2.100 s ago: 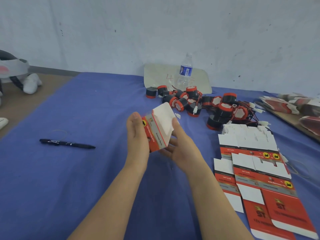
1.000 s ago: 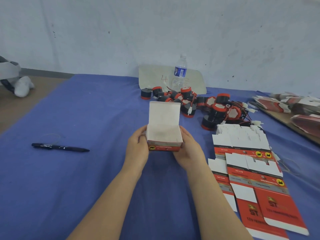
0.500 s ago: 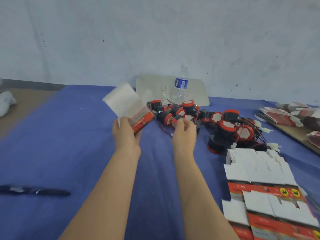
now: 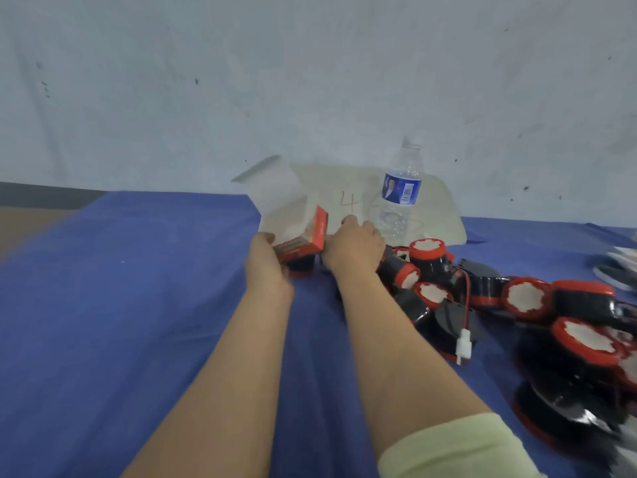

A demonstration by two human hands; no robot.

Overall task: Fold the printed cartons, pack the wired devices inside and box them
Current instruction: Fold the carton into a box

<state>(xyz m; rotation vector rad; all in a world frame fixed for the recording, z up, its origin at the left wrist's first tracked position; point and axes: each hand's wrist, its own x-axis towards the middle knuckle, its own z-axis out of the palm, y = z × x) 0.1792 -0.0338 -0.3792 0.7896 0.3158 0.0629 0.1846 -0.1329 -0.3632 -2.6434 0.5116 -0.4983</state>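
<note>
Head camera looked down along both bare forearms toward the far side of the table (image 4: 120, 322), which was covered in blue cloth. The left hand (image 4: 267, 270) gripped a folded carton (image 4: 300, 244) by its lower end, thumb and fingers closed round the red printed body. It held the carton tilted above the cloth with the white lid flap open and pointing up toward the wall (image 4: 310, 81). Just right of it, almost touching the carton's red side, the right hand (image 4: 353, 248) lay palm down, its fingers curled over and hidden behind the knuckles; whether they were closed on anything could not be told. This hand sat at the left end of a heap of devices (image 4: 524, 298), round black bodies with red rims and pale faces, which ran toward the table's right edge. One dark device showed directly under the carton, between the two hands. Thin red and black wires wound through the heap, and a white plug (image 4: 463, 343) hung near the right forearm. A pale yellow sleeve (image 4: 458, 446) covered the right arm at the bottom of the view. At the table's far edge a clear water bottle (image 4: 400, 194) with a blue label stood upright in front of a pale board (image 4: 434, 201) marked with a red 4, set against the wall. Things at the right edge were too blurred to identify.
</note>
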